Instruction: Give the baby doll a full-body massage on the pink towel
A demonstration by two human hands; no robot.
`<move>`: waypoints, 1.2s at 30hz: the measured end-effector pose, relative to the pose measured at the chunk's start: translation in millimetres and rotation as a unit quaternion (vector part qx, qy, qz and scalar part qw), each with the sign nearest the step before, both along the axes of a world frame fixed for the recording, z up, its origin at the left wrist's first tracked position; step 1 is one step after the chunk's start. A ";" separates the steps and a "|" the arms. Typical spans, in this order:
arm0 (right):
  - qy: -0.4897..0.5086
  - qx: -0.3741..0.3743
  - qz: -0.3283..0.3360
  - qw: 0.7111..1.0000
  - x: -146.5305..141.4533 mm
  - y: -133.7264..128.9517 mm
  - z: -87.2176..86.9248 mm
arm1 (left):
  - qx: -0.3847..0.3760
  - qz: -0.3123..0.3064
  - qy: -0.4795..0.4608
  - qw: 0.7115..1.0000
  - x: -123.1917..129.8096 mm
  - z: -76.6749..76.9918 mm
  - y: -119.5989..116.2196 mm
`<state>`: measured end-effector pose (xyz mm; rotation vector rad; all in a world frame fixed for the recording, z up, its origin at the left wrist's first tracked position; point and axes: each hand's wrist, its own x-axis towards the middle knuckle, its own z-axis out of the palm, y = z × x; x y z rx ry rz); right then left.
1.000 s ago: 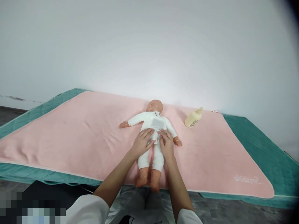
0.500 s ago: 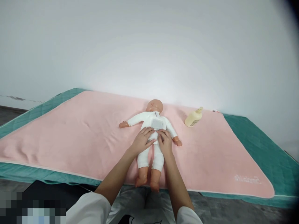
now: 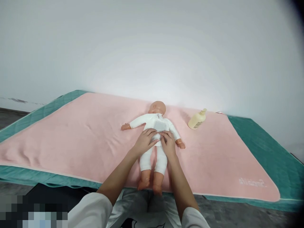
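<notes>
A baby doll [image 3: 155,118] in a white outfit lies on a pink mat [image 3: 83,136], its arms spread and its feet toward me. A pale grey rectangular patch [image 3: 161,125] shows on its torso. My left hand [image 3: 145,142] rests on the doll's lower torso from the left, fingers laid flat and thumb apart. From the right, my right hand [image 3: 168,141] lies on the same area, its fingers outstretched over the white cloth. The fingertips of both hands nearly meet just below the patch. Neither hand grasps anything.
A cream pump bottle [image 3: 197,120] stands on the mat, right of the doll. Green padded cloth [image 3: 268,142] shows beneath the mat at both sides and along the front edge. A pale wall [image 3: 152,47] rises behind.
Both hands keep nearly the same place on the doll; the fingers of my right hand have shifted very slightly. The doll and bottle stay put.
</notes>
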<state>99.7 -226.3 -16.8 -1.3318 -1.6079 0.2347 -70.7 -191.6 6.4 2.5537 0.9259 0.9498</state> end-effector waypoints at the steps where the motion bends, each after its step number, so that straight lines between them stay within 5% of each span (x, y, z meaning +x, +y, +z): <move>1: 0.001 0.003 -0.002 1.000 0.4 0.4 2.4 | 0.008 0.009 0.000 1.000 1.1 2.7 1.4; 8: -0.018 0.030 -0.027 0.999 0.3 11.3 9.1 | 0.060 0.031 0.024 0.997 13.3 12.6 17.0; 16: -0.016 0.014 -0.032 0.999 -0.4 19.6 -4.2 | 0.036 0.033 0.019 0.999 17.6 -3.3 21.5; 29: -0.018 -0.009 -0.016 1.000 -2.2 20.0 -1.2 | 0.012 0.029 -0.003 1.000 17.0 -11.6 24.6; 36: -0.043 -0.022 -0.007 0.999 1.0 22.9 7.7 | 0.012 0.046 0.024 0.999 22.8 2.9 23.6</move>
